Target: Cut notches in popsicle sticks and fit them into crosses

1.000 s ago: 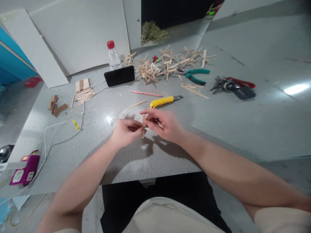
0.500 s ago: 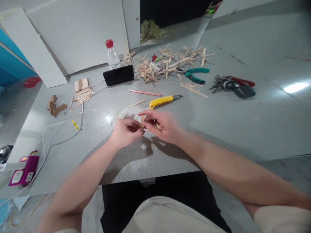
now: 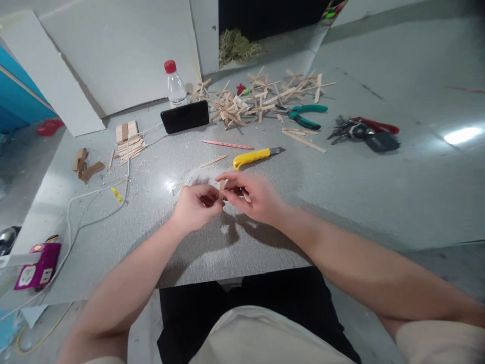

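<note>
Close together above the table (image 3: 197, 253), my two hands meet over small wooden craft sticks (image 3: 222, 186). My left hand (image 3: 199, 203) pinches the lower part of an upright stick between thumb and fingers. The fingertips of my right hand (image 3: 252, 194) close on the same piece from the other side. A second stick end (image 3: 246, 196) pokes out between the right fingers; how the pieces join is hidden. Just beyond the hands lie a yellow utility knife (image 3: 253, 157) with its blade pointing right, a single loose stick (image 3: 213, 161) and a pink patterned pencil (image 3: 227, 144).
Joined craft sticks (image 3: 261, 101) form a heap at the back, beside green-handled pliers (image 3: 306, 116) and keys (image 3: 364, 134). A phone (image 3: 185, 117) leans before a red-capped bottle (image 3: 176, 88). Stacked sticks (image 3: 129, 144) and a white cable (image 3: 100, 188) are on the left.
</note>
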The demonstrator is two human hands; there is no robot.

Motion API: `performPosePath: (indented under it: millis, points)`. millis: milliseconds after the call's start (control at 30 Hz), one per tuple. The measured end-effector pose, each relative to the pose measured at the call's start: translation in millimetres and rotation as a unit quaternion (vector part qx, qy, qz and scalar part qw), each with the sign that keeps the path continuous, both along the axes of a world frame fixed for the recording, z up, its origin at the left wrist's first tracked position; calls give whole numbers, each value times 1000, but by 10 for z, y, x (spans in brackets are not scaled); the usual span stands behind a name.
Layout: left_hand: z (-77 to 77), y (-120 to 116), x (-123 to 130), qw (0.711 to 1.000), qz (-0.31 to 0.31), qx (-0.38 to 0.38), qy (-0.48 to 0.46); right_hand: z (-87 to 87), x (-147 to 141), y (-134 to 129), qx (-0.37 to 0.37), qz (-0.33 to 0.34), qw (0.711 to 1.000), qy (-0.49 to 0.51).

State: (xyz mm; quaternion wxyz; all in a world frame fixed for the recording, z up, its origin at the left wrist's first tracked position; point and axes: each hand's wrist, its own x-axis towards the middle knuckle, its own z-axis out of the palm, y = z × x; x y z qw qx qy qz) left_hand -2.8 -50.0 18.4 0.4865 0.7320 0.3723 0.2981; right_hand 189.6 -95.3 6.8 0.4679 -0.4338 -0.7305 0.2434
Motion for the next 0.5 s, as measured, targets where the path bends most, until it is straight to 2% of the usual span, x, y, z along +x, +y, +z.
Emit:
performPosePath:
  millis: [233,500]
  points:
    - [34,18,-22,998,-41,-36,-15,41,42,14,-4,-12,1000,7]
    - [-2,9,-17,999,-28,-17,-3,10,24,15,16,-19,1000,-7]
